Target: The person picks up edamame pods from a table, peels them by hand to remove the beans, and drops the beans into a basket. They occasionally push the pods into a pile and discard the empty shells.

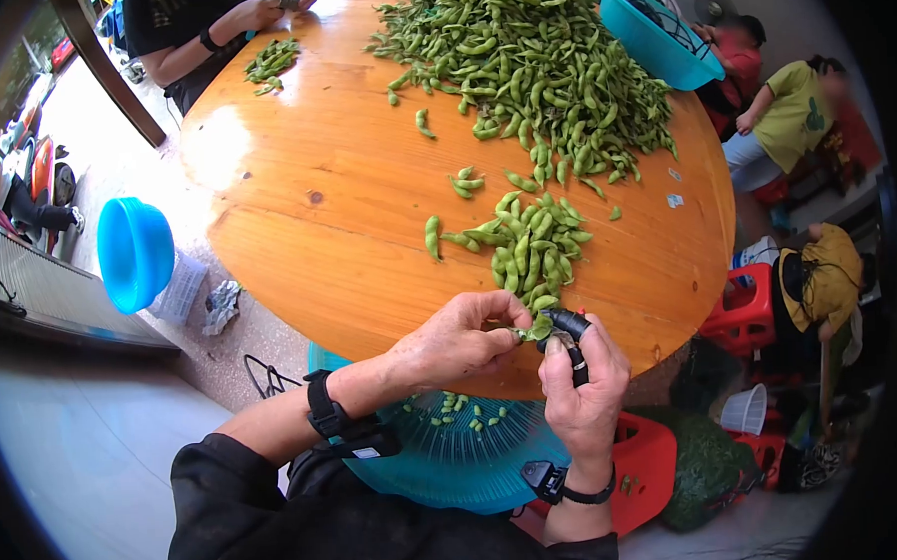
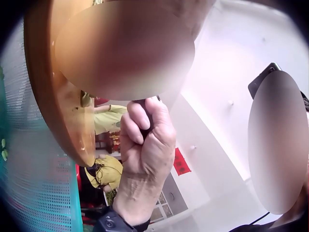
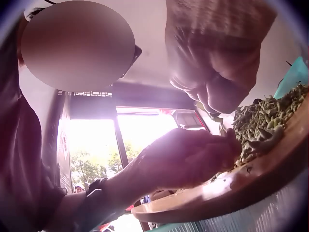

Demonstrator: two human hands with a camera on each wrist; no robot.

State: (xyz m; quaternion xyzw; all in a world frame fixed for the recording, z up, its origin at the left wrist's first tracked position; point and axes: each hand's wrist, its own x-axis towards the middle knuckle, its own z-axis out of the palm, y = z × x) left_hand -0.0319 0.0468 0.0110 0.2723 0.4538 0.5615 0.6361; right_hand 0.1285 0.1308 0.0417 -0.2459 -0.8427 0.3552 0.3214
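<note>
My left hand (image 1: 459, 336) pinches a green soybean pod (image 1: 540, 327) between thumb and forefinger, just over the table's near edge. The fingers of my right hand (image 1: 586, 394) curl round a small tool with two black handles (image 1: 569, 323), whose working end meets the pod. In the left wrist view, the right hand (image 2: 150, 137) shows its fingers folded over the dark handle. Right beyond both hands lies a small heap of pods (image 1: 537, 241). Beneath them, a teal slotted basket (image 1: 477, 479) holds scattered shelled beans (image 1: 454, 408).
A large pile of pods (image 1: 529, 56) covers the far part of the wooden table (image 1: 316, 216). At its far right stands a teal basket (image 1: 658, 41). Across the table another person's hands (image 1: 267, 13) work near a few pods. A red stool (image 1: 642, 472) stands at right.
</note>
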